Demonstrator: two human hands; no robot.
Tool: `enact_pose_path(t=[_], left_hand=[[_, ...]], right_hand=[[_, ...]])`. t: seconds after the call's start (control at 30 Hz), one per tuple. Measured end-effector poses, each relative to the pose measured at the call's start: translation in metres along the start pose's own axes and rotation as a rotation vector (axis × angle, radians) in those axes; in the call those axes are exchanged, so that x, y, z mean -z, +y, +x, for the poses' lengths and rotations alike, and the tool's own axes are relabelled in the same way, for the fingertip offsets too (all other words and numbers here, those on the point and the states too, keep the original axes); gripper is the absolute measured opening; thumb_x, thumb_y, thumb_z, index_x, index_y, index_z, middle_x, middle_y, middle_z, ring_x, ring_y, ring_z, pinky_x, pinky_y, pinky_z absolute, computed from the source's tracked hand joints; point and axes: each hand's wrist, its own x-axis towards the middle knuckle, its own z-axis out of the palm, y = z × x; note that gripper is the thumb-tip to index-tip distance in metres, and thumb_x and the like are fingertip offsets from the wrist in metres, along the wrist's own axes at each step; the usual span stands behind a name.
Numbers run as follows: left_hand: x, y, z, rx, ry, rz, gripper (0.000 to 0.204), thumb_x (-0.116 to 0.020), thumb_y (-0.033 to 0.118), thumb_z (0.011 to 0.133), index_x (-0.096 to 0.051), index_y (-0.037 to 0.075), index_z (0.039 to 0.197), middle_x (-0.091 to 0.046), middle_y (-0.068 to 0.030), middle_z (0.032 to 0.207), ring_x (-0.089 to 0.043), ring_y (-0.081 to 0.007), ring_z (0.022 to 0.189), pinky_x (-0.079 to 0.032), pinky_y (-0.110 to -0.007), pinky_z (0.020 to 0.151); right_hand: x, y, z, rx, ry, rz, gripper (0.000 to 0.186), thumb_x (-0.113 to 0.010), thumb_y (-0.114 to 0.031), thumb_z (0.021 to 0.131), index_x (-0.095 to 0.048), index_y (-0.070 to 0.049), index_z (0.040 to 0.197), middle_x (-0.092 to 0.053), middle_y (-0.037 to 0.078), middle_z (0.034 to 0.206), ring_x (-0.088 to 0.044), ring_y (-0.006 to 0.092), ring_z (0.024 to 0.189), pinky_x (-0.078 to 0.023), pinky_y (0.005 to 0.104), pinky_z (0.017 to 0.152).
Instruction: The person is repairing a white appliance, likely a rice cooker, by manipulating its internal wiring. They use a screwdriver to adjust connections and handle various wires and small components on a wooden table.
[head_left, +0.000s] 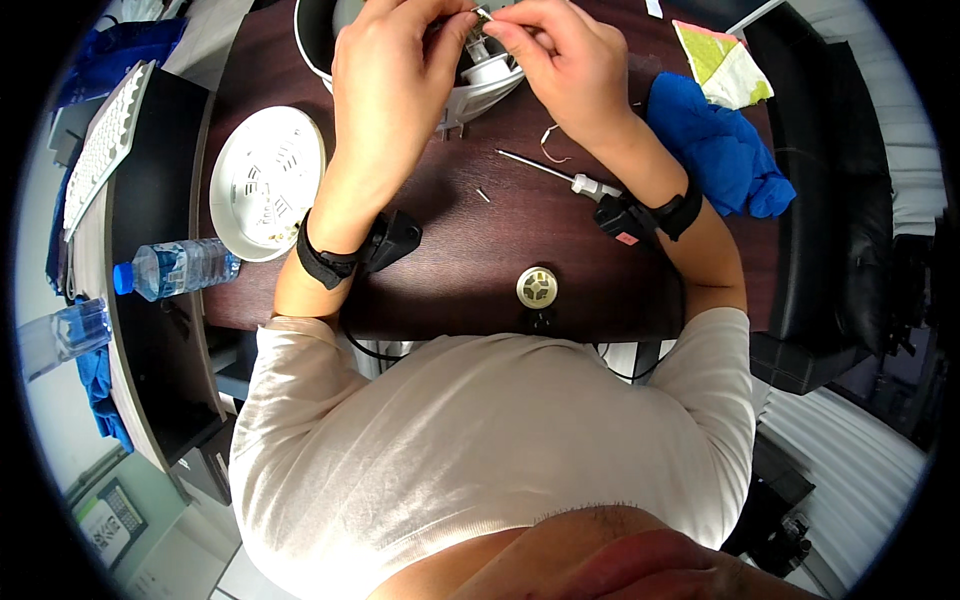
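Note:
At the top of the view, my left hand (398, 62) and my right hand (562, 62) meet with thumbs and fingers pinched. A small, thin whitish piece (483, 14) shows between their fingertips; its exact kind is too small to make out. Directly beneath them lies an open white appliance housing (478, 106) with inner parts, largely covered by my hands. A screwdriver (590, 187) with a pale handle rests near my right forearm, its shaft pointing left. Close to the housing is a thin white wire (547, 142). A small light-coloured stick-like piece (483, 195) lies on the table between my forearms.
The dark wooden table (450, 270) carries a round white lid (230, 190) at left, beside a water bottle (185, 268). Nearer me sits a small round slotted part (537, 287). At right are a blue cloth (715, 145) and a green-and-white cloth (725, 65).

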Motion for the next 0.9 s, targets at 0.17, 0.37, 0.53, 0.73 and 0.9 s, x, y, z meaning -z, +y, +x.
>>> enact_pose_path(t=[0.17,0.37,0.53,0.73,0.9], left_hand=[[-0.001,-0.001,0.000,-0.010,0.026,0.005,0.012,-0.067,0.006,0.080,-0.067,-0.002,0.090,-0.063,-0.0088,0.084,-0.062,-0.0170,0.070,-0.047,-0.025,0.065],[-0.001,-0.003,0.001,-0.020,0.015,0.039,0.012,-0.068,0.006,0.081,-0.067,-0.002,0.090,-0.063,-0.0087,0.083,-0.062,-0.0169,0.068,-0.047,-0.026,0.064],[-0.003,-0.006,-0.002,-0.061,0.038,0.002,0.012,-0.068,0.007,0.081,-0.067,-0.002,0.089,-0.062,-0.0082,0.081,-0.062,-0.0153,0.069,-0.047,-0.024,0.064],[-0.005,-0.002,-0.001,-0.078,0.048,0.028,0.013,-0.069,0.008,0.082,-0.067,-0.001,0.090,-0.064,-0.0069,0.083,-0.062,-0.0135,0.068,-0.047,-0.023,0.064],[-0.007,-0.003,-0.003,-0.086,0.047,0.102,0.015,-0.069,0.011,0.082,-0.068,0.001,0.094,-0.067,-0.0082,0.083,-0.063,-0.0139,0.070,-0.048,-0.023,0.066]], right_hand=[[0.001,-0.004,0.000,0.028,-0.013,-0.109,0.015,-0.073,-0.020,0.077,-0.064,-0.010,0.083,-0.066,0.003,0.075,-0.064,0.0212,0.061,-0.049,0.0284,0.051],[0.000,-0.006,-0.001,-0.105,-0.026,-0.082,0.017,-0.073,-0.022,0.077,-0.064,-0.009,0.084,-0.066,0.005,0.073,-0.064,0.0201,0.060,-0.049,0.0278,0.052],[0.033,-0.013,0.001,-0.354,-0.116,-0.054,0.011,-0.071,-0.002,0.077,-0.063,-0.001,0.084,-0.064,0.010,0.070,-0.063,0.0140,0.059,-0.047,0.0242,0.052],[0.123,0.049,-0.083,-0.630,-0.421,-0.312,0.020,-0.064,-0.026,0.087,-0.065,-0.006,0.089,-0.064,0.008,0.071,-0.061,0.0184,0.061,-0.045,0.0291,0.055],[0.147,0.058,-0.135,-0.788,-0.656,-0.319,0.020,-0.062,-0.026,0.087,-0.065,-0.006,0.089,-0.063,0.008,0.071,-0.060,0.0191,0.064,-0.044,0.0303,0.057]])
